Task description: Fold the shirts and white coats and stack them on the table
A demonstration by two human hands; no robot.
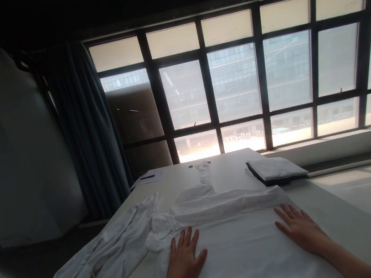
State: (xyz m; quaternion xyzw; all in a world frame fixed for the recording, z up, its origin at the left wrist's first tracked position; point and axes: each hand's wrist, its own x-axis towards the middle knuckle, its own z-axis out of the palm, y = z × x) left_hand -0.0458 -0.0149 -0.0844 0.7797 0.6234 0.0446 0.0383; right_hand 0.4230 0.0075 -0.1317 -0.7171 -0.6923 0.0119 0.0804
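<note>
A white shirt (242, 250) lies spread on the white table, its collar end to the left and one sleeve (205, 175) stretching toward the far edge. Flat on the left part of the cloth rests my left hand (185, 261), fingers spread. My right hand (301, 228) presses near the shirt's right edge, its fingers apart too. Neither hand grips anything. Left of the shirt is another crumpled white garment (118, 247), which reaches the table's left side.
A folded stack of white and dark cloth (275, 167) sits at the table's right edge. A blue pen (147, 177) lies on paper at the far left corner. Beyond the white table (231, 169) are windows (234, 81) and a blue curtain (90, 134).
</note>
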